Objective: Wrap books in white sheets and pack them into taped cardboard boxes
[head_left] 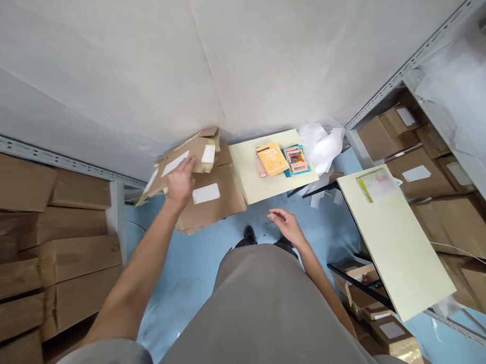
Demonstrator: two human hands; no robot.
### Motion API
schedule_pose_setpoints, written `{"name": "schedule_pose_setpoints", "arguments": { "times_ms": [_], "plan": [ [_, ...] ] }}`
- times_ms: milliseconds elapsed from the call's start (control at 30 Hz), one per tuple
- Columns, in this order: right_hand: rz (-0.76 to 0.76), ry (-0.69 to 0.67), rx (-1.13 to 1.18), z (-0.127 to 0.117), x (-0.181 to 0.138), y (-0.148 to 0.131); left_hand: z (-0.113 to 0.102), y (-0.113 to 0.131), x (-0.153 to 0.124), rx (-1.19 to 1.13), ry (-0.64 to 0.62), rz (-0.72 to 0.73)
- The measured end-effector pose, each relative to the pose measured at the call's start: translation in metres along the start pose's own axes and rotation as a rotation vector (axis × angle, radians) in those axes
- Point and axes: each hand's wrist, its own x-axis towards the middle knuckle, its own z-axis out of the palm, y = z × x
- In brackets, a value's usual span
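Observation:
My left hand reaches forward and rests on the edge of a flattened cardboard piece with white labels that lies tilted on a pile of brown boxes. Its fingers curl round the cardboard's edge. My right hand hovers over the blue floor in front of me, fingers apart and holding nothing. Beyond it stands a small pale table with an orange book and a stack of colourful books.
A second pale table stands to my right with a thin booklet on it. Metal shelves full of cardboard boxes line the left and the right. Crumpled white plastic lies behind the small table.

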Motion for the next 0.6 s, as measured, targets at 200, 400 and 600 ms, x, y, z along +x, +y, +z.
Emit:
{"name": "schedule_pose_setpoints", "arguments": {
  "times_ms": [200,400,600],
  "plan": [
    [-0.042,-0.004,0.056,-0.046,0.011,0.001,-0.096,0.096,-0.001,-0.097,0.51,-0.018],
    [-0.113,0.157,0.102,-0.146,0.019,-0.007,-0.106,0.209,0.019,-0.438,0.58,0.002],
    [-0.138,0.544,0.111,-0.287,-0.006,0.008,-0.034,0.356,0.042,-0.931,0.126,-0.027]
  ]
}}
